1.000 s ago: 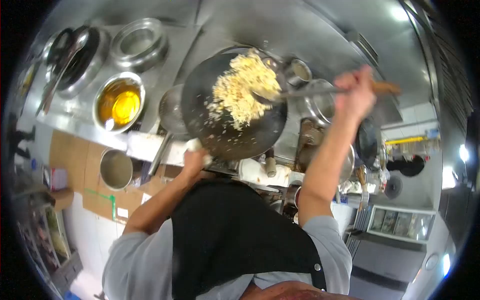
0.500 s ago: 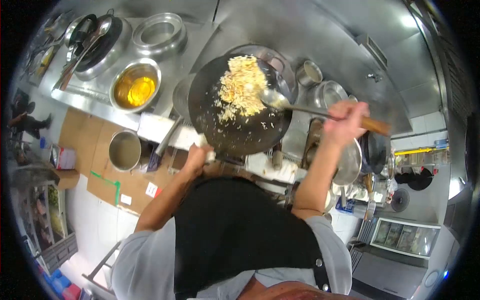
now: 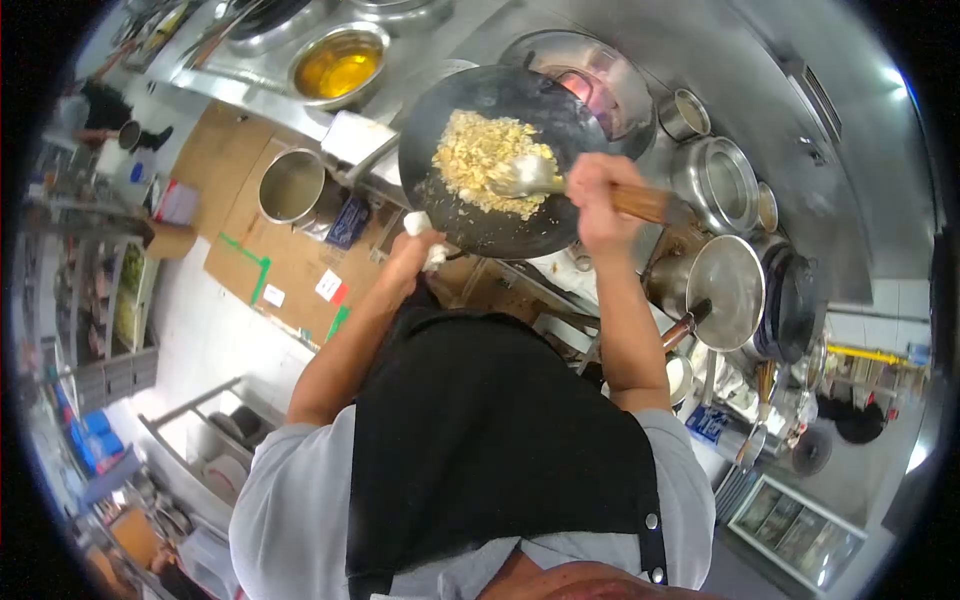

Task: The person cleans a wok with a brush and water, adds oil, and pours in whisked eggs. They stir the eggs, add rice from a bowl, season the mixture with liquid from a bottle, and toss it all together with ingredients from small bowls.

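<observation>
My left hand [image 3: 408, 256] is closed around a white cloth [image 3: 419, 223] at the near-left rim of a black wok [image 3: 535, 100]. The wok's grip under the cloth is mostly hidden. Fried rice [image 3: 478, 150], yellowish with egg-like bits, lies in the wok. A metal ladle [image 3: 530, 176] has its bowl down in the rice. My right hand [image 3: 604, 205] wraps around the ladle's shaft, just ahead of its wooden handle. Behind the wok, the burner [image 3: 592, 92] shows a pinkish-red glow, and the wok sits nearer to me than the burner ring.
A steel bowl of yellow oil [image 3: 341, 66] stands at the upper left, with a deep pot [image 3: 292, 187] below it. To the right are several steel pots, a large strainer or pan [image 3: 725, 292] and stacked dark woks [image 3: 790, 305]. A metal wall rises behind the stove.
The wok has come off the burner toward me, uncovering the glow. My right hand has moved left and nearer the wok, with the ladle bowl lower in the rice. The view has turned.
</observation>
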Action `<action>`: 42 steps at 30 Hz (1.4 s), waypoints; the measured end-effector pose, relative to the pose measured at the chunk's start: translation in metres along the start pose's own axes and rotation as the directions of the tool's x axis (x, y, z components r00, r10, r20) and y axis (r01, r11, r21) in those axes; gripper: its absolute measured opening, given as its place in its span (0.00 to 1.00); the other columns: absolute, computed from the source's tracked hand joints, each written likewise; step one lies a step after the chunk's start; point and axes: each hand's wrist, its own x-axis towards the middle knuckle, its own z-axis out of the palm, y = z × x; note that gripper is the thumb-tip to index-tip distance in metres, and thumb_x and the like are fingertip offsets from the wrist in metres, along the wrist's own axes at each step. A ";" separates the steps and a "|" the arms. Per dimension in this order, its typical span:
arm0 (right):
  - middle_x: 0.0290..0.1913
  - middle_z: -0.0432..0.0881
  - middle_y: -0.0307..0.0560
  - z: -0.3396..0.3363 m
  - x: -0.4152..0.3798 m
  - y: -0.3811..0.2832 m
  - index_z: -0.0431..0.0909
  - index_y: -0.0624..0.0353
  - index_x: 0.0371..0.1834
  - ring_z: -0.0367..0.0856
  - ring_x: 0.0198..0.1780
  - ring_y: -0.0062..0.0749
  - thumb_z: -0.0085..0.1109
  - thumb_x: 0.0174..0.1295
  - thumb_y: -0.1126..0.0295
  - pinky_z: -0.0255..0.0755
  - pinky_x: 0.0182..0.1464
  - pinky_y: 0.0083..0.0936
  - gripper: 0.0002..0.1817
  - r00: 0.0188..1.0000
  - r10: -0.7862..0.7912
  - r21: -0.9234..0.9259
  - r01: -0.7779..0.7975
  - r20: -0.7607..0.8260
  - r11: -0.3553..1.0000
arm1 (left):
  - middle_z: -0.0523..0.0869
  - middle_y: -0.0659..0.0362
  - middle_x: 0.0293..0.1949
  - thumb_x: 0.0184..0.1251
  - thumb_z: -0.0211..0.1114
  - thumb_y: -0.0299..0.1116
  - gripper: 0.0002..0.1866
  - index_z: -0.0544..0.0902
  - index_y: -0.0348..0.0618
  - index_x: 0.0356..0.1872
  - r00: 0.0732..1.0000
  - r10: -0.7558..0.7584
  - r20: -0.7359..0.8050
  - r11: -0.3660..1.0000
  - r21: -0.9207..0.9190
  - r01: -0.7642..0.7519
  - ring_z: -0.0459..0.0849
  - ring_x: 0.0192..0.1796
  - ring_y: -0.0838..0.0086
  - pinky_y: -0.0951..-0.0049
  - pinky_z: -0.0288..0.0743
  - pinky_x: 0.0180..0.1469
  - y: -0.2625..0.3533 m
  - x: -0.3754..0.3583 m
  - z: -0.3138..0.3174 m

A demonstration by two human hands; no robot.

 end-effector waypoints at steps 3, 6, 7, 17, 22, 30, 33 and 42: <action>0.22 0.78 0.41 0.018 -0.011 -0.002 0.79 0.67 0.28 0.72 0.24 0.24 0.62 0.73 0.71 0.64 0.27 0.25 0.14 0.999 -0.032 0.109 0.033 -0.005 0.993 | 0.85 0.57 0.30 0.68 0.69 0.35 0.11 0.82 0.36 0.40 0.999 0.038 0.026 0.996 -0.078 -0.036 0.81 0.25 0.72 0.71 0.73 0.24 -0.007 0.001 -0.003; 0.20 0.69 0.38 0.021 -0.008 0.021 0.76 0.62 0.29 0.65 0.24 0.21 0.57 0.79 0.66 0.62 0.27 0.23 0.17 0.983 0.006 -0.301 0.050 0.181 0.952 | 0.86 0.57 0.33 0.68 0.70 0.36 0.12 0.84 0.37 0.43 0.997 0.004 0.075 0.999 -0.034 -0.002 0.83 0.29 0.72 0.71 0.76 0.27 -0.006 -0.001 -0.008; 0.22 0.72 0.39 0.023 0.000 0.008 0.77 0.62 0.29 0.68 0.25 0.21 0.58 0.77 0.68 0.64 0.28 0.23 0.15 0.990 0.029 -0.171 -0.005 0.136 0.985 | 0.87 0.57 0.34 0.68 0.69 0.35 0.12 0.84 0.38 0.44 0.996 -0.001 0.092 1.000 -0.031 0.004 0.84 0.32 0.73 0.71 0.77 0.28 -0.003 0.004 -0.011; 0.26 0.81 0.41 0.034 -0.010 -0.036 0.80 0.64 0.31 0.75 0.25 0.23 0.63 0.75 0.66 0.67 0.29 0.23 0.15 0.986 0.065 0.261 -0.105 0.157 0.960 | 0.88 0.57 0.36 0.67 0.71 0.37 0.13 0.84 0.40 0.45 0.994 -0.032 0.105 0.999 -0.010 0.034 0.86 0.35 0.72 0.69 0.81 0.33 -0.022 0.015 -0.020; 0.23 0.77 0.40 0.052 -0.023 0.005 0.79 0.63 0.38 0.72 0.25 0.21 0.58 0.77 0.68 0.66 0.28 0.22 0.10 0.985 0.077 -0.006 -0.077 0.154 0.997 | 0.88 0.56 0.36 0.68 0.69 0.35 0.13 0.83 0.38 0.47 0.995 -0.031 0.097 0.999 -0.008 0.032 0.86 0.31 0.71 0.70 0.80 0.28 -0.015 0.014 -0.017; 0.26 0.79 0.38 0.056 -0.012 0.024 0.80 0.59 0.34 0.72 0.24 0.22 0.61 0.76 0.66 0.66 0.29 0.23 0.12 0.978 0.071 -0.287 -0.013 0.195 0.958 | 0.87 0.58 0.31 0.70 0.67 0.35 0.09 0.82 0.40 0.42 0.991 -0.069 0.112 0.991 -0.106 0.081 0.81 0.23 0.74 0.74 0.72 0.20 -0.003 -0.001 -0.005; 0.26 0.75 0.40 0.062 -0.002 -0.011 0.77 0.63 0.37 0.71 0.27 0.23 0.57 0.78 0.68 0.68 0.31 0.24 0.11 0.996 0.040 0.053 -0.044 0.078 0.998 | 0.86 0.58 0.30 0.71 0.67 0.35 0.10 0.81 0.39 0.42 0.992 -0.055 0.111 0.993 -0.097 0.066 0.81 0.23 0.75 0.74 0.72 0.20 -0.006 0.005 -0.009; 0.25 0.79 0.37 0.060 0.015 0.002 0.78 0.61 0.30 0.74 0.27 0.19 0.59 0.75 0.71 0.66 0.29 0.22 0.12 0.985 0.059 0.230 -0.020 -0.164 0.973 | 0.85 0.60 0.31 0.68 0.68 0.37 0.11 0.81 0.41 0.43 0.997 -0.037 0.073 0.994 -0.097 0.044 0.82 0.25 0.75 0.74 0.73 0.20 -0.005 0.003 -0.008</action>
